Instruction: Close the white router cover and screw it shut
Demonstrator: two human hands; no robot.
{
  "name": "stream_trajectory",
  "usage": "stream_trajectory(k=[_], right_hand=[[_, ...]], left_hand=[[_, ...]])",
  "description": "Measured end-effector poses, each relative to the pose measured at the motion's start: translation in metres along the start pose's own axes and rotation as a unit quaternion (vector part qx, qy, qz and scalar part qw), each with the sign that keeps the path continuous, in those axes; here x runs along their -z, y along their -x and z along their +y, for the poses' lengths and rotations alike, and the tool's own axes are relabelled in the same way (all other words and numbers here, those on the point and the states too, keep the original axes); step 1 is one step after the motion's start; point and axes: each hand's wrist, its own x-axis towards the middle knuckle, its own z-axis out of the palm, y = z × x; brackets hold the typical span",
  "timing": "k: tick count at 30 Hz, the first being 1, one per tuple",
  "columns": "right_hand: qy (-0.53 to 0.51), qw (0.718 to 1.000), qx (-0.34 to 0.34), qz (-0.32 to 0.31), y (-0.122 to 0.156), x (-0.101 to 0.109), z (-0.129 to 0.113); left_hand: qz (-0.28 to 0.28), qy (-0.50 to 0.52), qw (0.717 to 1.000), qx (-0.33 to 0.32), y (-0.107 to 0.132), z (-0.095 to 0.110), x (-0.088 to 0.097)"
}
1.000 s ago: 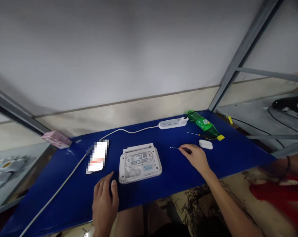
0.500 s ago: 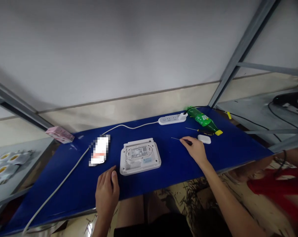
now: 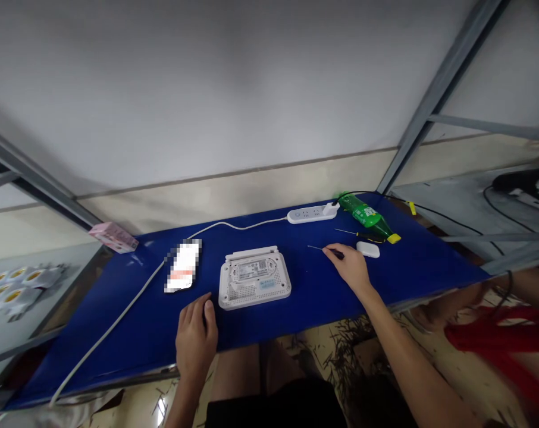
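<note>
A white router (image 3: pixel 254 277) lies underside up on the blue table, its label and vent holes showing and its antenna bar along the far side. To its right, my right hand (image 3: pixel 350 264) is closed around the dark handle of a thin screwdriver (image 3: pixel 315 247), whose shaft points left toward the router without touching it. Just left of the router my left hand (image 3: pixel 197 333) lies on the table by the near edge, fingers stretched out and holding nothing. A second screwdriver (image 3: pixel 347 231) rests beyond my right hand, and a small white case (image 3: pixel 368 249) sits close beside it.
A white power strip (image 3: pixel 312 214) stands at the back, its cable (image 3: pixel 118 318) running across the left of the table. A green bottle (image 3: pixel 365 214) lies back right. A phone-shaped item (image 3: pixel 183 266), blurred out, and a pink box (image 3: pixel 114 237) are on the left. Metal posts (image 3: pixel 423 131) frame the sides.
The camera view has shifted slightly. My right hand still holds the screwdriver in nearly the same place, and my left hand stays on the table beside the router.
</note>
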Motion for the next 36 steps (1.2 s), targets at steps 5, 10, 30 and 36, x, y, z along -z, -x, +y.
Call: stream_trajectory(k=[5, 10, 30, 36], right_hand=[[-0.017, 1.000, -0.004, 0.020, 0.001, 0.000, -0.001], [-0.036, 0.999, 0.011, 0.028, 0.001, 0.003, -0.005], [-0.172, 0.971, 0.150, -0.077, -0.008, -0.043, -0.142], [-0.161, 0.958, 0.181, -0.157, -0.009, -0.080, -0.181]], left_hand=[[-0.004, -0.003, 1.000, -0.002, 0.000, -0.002, -0.001], [-0.001, -0.004, 1.000, -0.008, 0.000, -0.003, -0.001], [-0.005, -0.008, 1.000, -0.019, 0.000, 0.005, 0.003], [0.005, -0.007, 1.000, -0.022, 0.000, 0.011, 0.005]])
